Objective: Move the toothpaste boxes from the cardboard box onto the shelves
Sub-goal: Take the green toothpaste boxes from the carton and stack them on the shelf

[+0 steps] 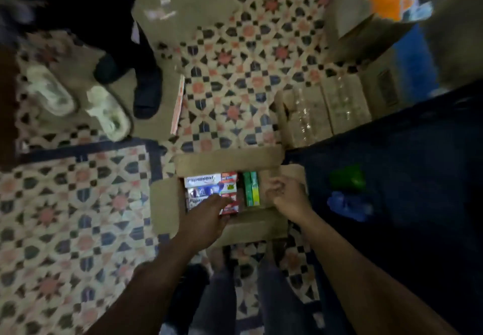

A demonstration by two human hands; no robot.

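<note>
Dim patterned tile floor (235, 47) under cardboard box (227, 158); left hand (209, 217) flat-fingered on toothpaste boxes (201, 180); right hand (287, 196) loosely curled, empty.

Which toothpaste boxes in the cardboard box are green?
The narrow green boxes at the right, beside the right hand; the Pepsodent boxes under the left hand are white, blue and red.

Some toothpaste boxes (201, 185) hidden under left hand (209, 215); right hand (286, 196) blurred, can't tell grip. Stuff on shelf (423, 157) too dark & blurry to ID.
</note>
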